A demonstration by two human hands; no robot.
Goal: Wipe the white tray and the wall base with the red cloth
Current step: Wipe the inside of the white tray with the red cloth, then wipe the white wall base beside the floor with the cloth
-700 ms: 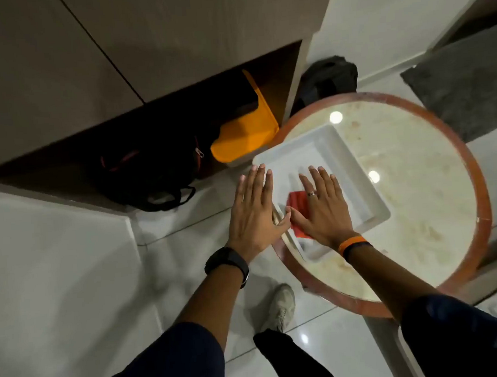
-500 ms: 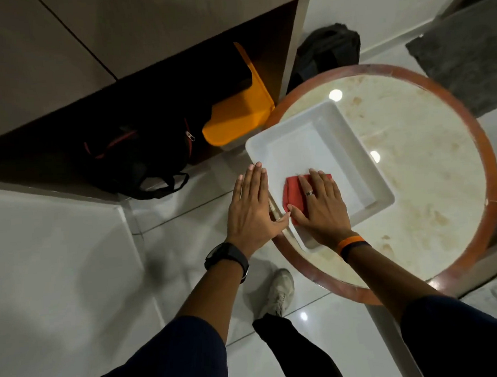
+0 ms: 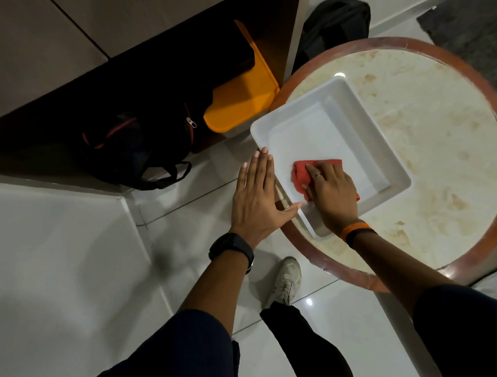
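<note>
A white rectangular tray [image 3: 365,147] lies on a round marble table [image 3: 433,152] with a reddish-brown rim. Inside the tray's near part lies a folded red cloth [image 3: 302,174]. My right hand [image 3: 334,192] presses flat on the cloth, covering most of it. Against the tray's left outer rim rests my left hand [image 3: 256,196], flat with fingers together and the thumb touching the near-left edge. The wall base [image 3: 388,21] runs along the white wall at the far side, behind the table.
An orange plastic stool [image 3: 244,100] and a black backpack [image 3: 138,146] sit in a dark recess under the cabinet at left. Another black bag [image 3: 335,23] lies by the wall. A grey mat [image 3: 471,22] is at the top right. My shoe [image 3: 286,280] stands on the glossy tiled floor.
My right hand has slid the red cloth toward the tray's middle, so more cloth shows past the fingers. The left hand stays at the tray's left rim. The camera has shifted.
</note>
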